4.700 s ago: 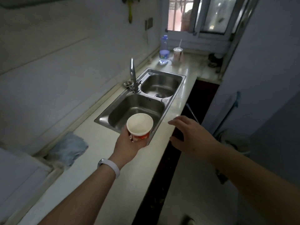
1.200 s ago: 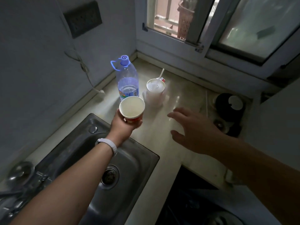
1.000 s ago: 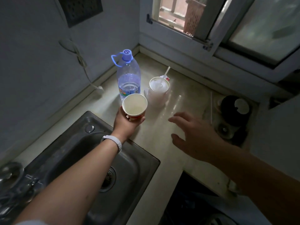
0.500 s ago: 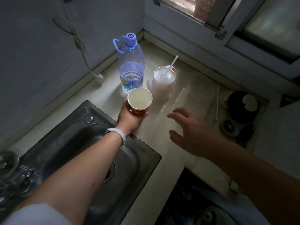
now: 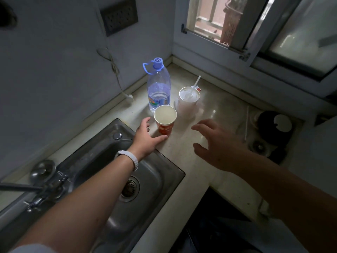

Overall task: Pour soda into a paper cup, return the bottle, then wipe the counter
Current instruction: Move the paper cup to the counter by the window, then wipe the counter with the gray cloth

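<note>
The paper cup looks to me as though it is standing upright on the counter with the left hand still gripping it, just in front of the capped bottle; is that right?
Not quite: the head view shows the left hand open beside the paper cup, no longer gripping it. The rest holds: the cup stands upright on the counter, just in front of the capped bottle.

A paper cup (image 5: 165, 121) is standing upright on the counter (image 5: 184, 154), just past the far corner of the sink (image 5: 145, 172). A bottle (image 5: 159, 86) is standing directly behind it, near the wall, and a lidded cup with a straw (image 5: 188, 101) is sitting to the bottle's right (behind and right of the paper cup). The left hand (image 5: 145, 137) is hovering just left of the paper cup, with the right hand (image 5: 217, 143) well to its right.
</note>
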Demonstrator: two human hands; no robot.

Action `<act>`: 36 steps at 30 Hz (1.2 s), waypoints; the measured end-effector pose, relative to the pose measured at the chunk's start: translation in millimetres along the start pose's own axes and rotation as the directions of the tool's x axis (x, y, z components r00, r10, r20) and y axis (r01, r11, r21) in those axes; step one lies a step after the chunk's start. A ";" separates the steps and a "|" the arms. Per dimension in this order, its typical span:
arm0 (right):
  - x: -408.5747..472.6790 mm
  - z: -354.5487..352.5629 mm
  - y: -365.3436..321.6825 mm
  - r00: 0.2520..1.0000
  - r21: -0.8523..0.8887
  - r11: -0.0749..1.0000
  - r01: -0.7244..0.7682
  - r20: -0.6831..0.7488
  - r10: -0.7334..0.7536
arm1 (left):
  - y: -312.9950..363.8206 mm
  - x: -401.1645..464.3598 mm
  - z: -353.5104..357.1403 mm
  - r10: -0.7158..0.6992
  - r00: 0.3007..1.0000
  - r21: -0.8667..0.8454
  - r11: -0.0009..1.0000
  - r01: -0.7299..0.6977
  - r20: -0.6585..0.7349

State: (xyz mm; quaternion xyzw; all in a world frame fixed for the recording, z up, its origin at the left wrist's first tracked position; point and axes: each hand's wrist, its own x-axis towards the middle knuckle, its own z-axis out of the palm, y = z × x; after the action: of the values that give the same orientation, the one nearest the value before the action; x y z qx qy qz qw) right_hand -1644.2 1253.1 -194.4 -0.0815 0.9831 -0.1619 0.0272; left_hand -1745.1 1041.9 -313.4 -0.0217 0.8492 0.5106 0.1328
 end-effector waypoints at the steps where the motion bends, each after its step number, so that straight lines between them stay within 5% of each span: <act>1: -4.0 -3.2 -1.6 1.000 0.005 1.000 0.009 -0.014 -0.008 | 6.1 -8.6 -3.8 0.006 1.000 0.003 1.000 -0.006 -0.010; 11: -59.5 -32.9 -21.9 0.976 0.023 0.984 0.176 -0.130 -0.172 | 65.4 -127.2 -46.5 0.205 0.973 0.268 0.948 -0.172 -0.103; 19: -125.6 -49.0 -59.6 0.942 0.054 0.951 0.305 -0.162 -0.293 | 76.7 -237.7 -75.9 0.370 0.924 0.533 0.804 -0.264 -0.100; 27: -166.0 -48.7 -122.5 0.911 0.076 0.910 0.408 -0.095 -0.401 | 52.3 -359.5 -112.8 0.278 0.931 0.627 0.776 -0.073 -0.235; 36: -201.7 -36.5 -219.8 0.772 0.039 0.771 0.636 -0.016 -0.636 | -5.1 -491.4 -168.7 0.198 0.863 0.634 0.755 0.168 -0.465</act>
State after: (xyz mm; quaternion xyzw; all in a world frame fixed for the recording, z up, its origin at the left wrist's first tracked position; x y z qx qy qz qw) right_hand -1415.1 1093.3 -83.5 -0.4079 0.8942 -0.1825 -0.0284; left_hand -1305.0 843.6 -121.4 -0.0995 0.9775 0.1572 -0.0993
